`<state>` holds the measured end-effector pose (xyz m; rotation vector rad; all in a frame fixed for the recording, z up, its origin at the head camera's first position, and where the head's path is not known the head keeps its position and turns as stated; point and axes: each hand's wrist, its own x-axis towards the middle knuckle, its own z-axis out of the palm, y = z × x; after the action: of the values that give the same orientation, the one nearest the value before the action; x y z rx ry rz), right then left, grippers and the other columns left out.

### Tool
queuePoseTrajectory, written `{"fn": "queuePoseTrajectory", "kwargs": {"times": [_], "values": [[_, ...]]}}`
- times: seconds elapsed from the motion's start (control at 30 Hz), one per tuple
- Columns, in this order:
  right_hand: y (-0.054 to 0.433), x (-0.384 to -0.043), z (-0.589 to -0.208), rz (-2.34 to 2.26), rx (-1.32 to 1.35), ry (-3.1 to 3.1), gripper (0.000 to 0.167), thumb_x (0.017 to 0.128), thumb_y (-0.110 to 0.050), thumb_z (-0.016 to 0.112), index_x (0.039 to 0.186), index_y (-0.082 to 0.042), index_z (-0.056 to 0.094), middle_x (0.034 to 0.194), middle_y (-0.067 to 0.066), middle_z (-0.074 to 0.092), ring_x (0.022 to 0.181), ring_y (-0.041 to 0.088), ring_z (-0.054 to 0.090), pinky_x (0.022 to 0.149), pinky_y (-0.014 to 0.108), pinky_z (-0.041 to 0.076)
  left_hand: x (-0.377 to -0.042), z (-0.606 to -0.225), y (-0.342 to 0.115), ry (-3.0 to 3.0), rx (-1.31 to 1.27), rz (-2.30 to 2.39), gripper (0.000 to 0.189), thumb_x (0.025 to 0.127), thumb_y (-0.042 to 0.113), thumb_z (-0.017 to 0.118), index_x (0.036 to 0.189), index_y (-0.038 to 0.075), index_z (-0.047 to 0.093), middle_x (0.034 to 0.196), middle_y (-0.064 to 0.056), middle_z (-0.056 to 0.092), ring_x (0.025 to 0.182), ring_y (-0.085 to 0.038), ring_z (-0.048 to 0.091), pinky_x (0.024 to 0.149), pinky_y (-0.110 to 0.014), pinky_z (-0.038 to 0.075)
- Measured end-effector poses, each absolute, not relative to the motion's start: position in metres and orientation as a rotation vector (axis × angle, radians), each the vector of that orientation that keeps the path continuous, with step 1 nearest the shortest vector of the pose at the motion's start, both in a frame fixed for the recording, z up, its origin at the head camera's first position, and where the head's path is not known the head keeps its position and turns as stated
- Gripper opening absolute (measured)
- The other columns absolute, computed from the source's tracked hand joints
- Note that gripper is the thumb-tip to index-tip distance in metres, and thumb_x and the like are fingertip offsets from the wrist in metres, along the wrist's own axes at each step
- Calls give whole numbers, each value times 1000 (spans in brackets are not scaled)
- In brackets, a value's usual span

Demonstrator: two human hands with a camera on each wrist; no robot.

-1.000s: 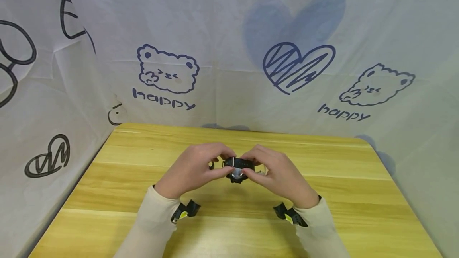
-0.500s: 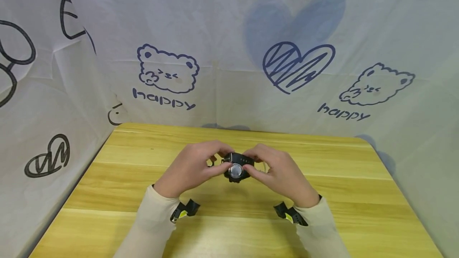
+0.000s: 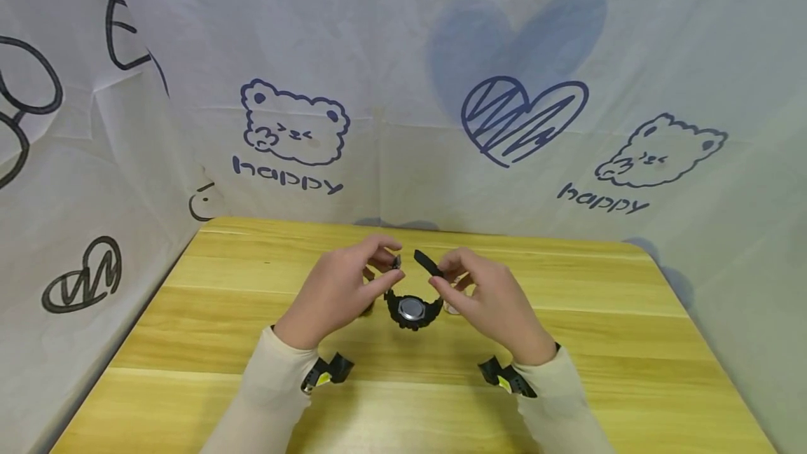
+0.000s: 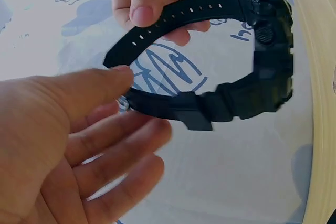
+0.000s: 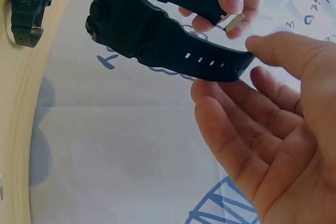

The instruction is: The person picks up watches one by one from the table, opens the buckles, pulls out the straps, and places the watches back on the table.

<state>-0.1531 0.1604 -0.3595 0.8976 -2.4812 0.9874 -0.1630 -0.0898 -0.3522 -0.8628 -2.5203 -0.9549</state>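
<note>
A black wristwatch (image 3: 412, 309) with a round grey face hangs between both hands above the table, its strap unfastened and the two ends apart. My left hand (image 3: 337, 289) pinches the strap's buckle end between thumb and fingers. With thumb and fingers, my right hand (image 3: 488, 293) holds the other end, the one with holes. In the left wrist view the watch strap (image 4: 194, 9) makes an open loop, and the left thumb lies against its buckle end. The metal buckle (image 5: 234, 22) shows by the left fingertips in the right wrist view.
A second black watch (image 5: 32, 11) rests on the wooden table (image 3: 403, 398); the left hand mostly hides it in the head view. Something pale (image 3: 451, 308) shows partly behind the right hand. A white printed cloth (image 3: 391, 54) hangs behind the table.
The strap was closed with its ends overlapping and is now parted. Both hands have drawn slightly apart at the fingertips, and the watch face hangs a little lower in the head view.
</note>
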Motion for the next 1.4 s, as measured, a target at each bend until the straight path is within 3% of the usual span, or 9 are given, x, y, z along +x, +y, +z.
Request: {"fn": "queuePoseTrajectory", "kwargs": {"times": [0.17, 0.47, 0.87, 1.03, 1.4], "values": [[154, -154, -364, 1085, 878, -2499, 8, 97, -13, 74, 96, -15, 67, 89, -6, 69, 75, 4, 67, 65, 24, 59, -163, -353, -93, -2559, -825, -945, 21, 95, 25, 78, 111, 18, 68, 97, 10, 77, 86, -5, 72, 72, -30, 58], [156, -175, -393, 1232, 771, -2543, 7, 98, -13, 73, 95, -16, 67, 90, -7, 67, 79, 7, 64, 71, 28, 59, -183, -368, -82, -2697, -846, -1052, 18, 98, 25, 74, 114, 18, 71, 100, 9, 74, 91, -5, 69, 79, -30, 57], [134, -212, -438, 1369, 387, -2539, 15, 101, -29, 70, 96, -15, 72, 84, -2, 69, 72, 13, 62, 65, 31, 53, -214, -418, -72, -2678, -539, -1162, 18, 99, 29, 72, 111, 16, 76, 98, 6, 77, 89, -14, 71, 82, -39, 58], [129, -223, -446, 1285, 288, -2602, 17, 101, -29, 70, 91, -15, 71, 82, -1, 69, 70, 14, 61, 63, 33, 51, -228, -431, -70, -2723, -447, -1139, 18, 99, 30, 72, 110, 16, 76, 96, 3, 77, 87, -16, 71, 79, -39, 58], [124, -225, -457, 1061, 200, -2753, 19, 100, -30, 70, 86, -17, 70, 71, -5, 66, 53, 13, 51, 52, 30, 42, -233, -450, -68, -2897, -402, -1076, 13, 97, 28, 74, 91, 16, 74, 82, 5, 70, 68, -12, 60, 68, -35, 53]]}}
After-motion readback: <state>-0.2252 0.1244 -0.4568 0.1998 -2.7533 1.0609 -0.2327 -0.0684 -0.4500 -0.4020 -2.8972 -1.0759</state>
